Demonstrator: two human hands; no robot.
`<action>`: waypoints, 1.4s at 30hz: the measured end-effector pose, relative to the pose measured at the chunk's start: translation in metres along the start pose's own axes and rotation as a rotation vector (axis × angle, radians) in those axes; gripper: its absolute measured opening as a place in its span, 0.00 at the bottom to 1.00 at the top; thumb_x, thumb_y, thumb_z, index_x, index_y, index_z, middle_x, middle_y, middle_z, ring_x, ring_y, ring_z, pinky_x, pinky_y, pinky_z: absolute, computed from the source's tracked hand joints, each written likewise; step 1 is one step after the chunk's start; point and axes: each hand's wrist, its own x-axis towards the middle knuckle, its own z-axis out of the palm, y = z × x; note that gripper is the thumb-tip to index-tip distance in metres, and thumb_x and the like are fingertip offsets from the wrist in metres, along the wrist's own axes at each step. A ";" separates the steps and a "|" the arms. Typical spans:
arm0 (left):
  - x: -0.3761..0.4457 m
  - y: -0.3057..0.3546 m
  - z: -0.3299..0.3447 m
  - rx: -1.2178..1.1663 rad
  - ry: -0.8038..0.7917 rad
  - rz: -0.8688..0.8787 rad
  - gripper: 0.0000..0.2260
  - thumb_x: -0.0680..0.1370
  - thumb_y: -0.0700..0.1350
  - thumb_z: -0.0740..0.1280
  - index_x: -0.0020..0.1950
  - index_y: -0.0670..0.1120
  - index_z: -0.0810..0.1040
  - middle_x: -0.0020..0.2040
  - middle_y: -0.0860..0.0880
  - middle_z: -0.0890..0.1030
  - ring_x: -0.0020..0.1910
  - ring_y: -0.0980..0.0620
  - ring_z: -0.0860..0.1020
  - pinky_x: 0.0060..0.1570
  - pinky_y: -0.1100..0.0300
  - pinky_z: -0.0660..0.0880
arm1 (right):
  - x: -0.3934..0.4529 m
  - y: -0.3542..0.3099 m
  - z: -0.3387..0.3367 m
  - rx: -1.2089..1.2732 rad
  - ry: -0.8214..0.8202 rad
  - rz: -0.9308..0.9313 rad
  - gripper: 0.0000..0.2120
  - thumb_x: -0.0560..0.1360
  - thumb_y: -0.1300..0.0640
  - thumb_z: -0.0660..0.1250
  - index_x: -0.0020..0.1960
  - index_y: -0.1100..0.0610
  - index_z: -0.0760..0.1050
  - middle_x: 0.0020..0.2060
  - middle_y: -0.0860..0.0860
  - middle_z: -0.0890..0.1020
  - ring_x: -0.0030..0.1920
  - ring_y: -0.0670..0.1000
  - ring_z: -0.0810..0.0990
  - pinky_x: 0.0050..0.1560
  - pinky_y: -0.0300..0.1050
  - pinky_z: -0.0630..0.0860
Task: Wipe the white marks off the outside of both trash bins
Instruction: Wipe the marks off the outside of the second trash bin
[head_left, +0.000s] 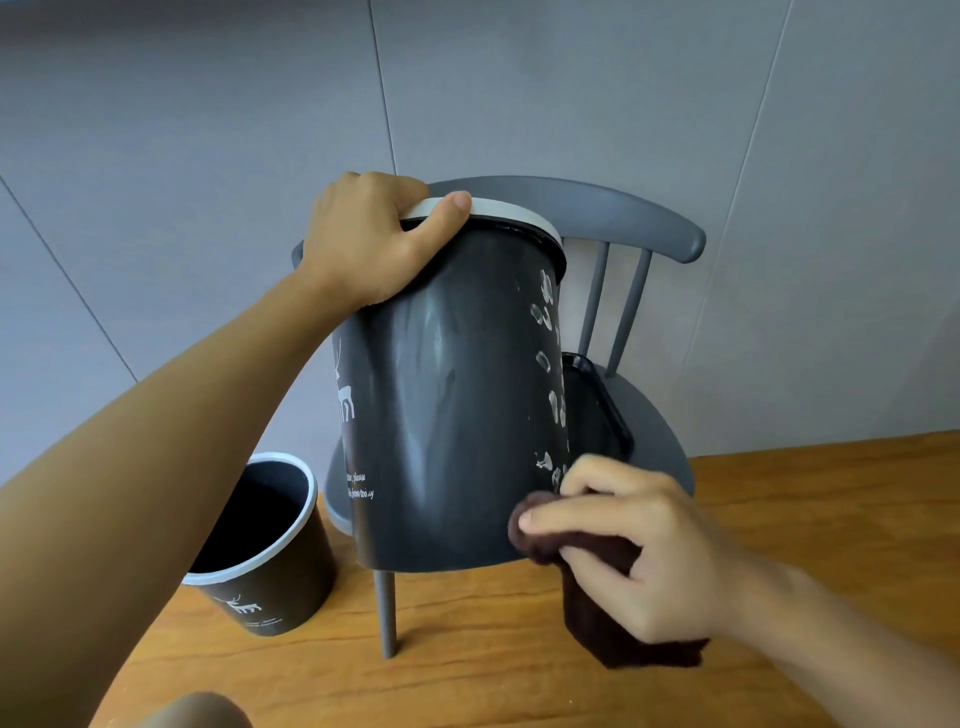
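A person's left hand (363, 244) clamps the rim of a dark trash bin (447, 395), tilting it above a grey chair (644, 415) so white marks (550, 358) face the right hand (639, 545), whose fingers pinch a brown cloth (597, 608) against its lower wall; a second bin (265, 551) waits on the floor.

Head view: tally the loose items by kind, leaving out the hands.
Trash bins: 2, held bin and floor bin
Cloths: 1, brown cloth
Chairs: 1, grey chair
Trays: 1, black tray
Total: 5
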 end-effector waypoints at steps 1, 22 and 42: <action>-0.002 0.001 0.003 -0.009 -0.015 0.000 0.29 0.79 0.64 0.60 0.32 0.42 0.61 0.27 0.44 0.63 0.30 0.45 0.63 0.31 0.52 0.60 | 0.007 0.000 0.001 -0.004 0.071 0.001 0.17 0.76 0.65 0.71 0.61 0.52 0.85 0.47 0.47 0.77 0.44 0.46 0.79 0.42 0.43 0.78; -0.015 0.003 -0.004 -0.085 -0.043 0.031 0.27 0.81 0.62 0.60 0.31 0.45 0.58 0.27 0.48 0.60 0.29 0.47 0.59 0.31 0.54 0.57 | 0.020 -0.012 -0.006 -0.184 0.115 0.048 0.19 0.77 0.55 0.69 0.68 0.50 0.82 0.51 0.45 0.77 0.47 0.47 0.79 0.43 0.40 0.81; -0.023 0.005 -0.028 0.011 0.056 0.341 0.18 0.84 0.52 0.60 0.40 0.42 0.75 0.31 0.49 0.71 0.29 0.45 0.69 0.29 0.50 0.68 | 0.008 0.008 -0.020 -0.030 0.407 0.174 0.17 0.74 0.61 0.72 0.62 0.54 0.85 0.47 0.48 0.81 0.48 0.50 0.82 0.43 0.40 0.80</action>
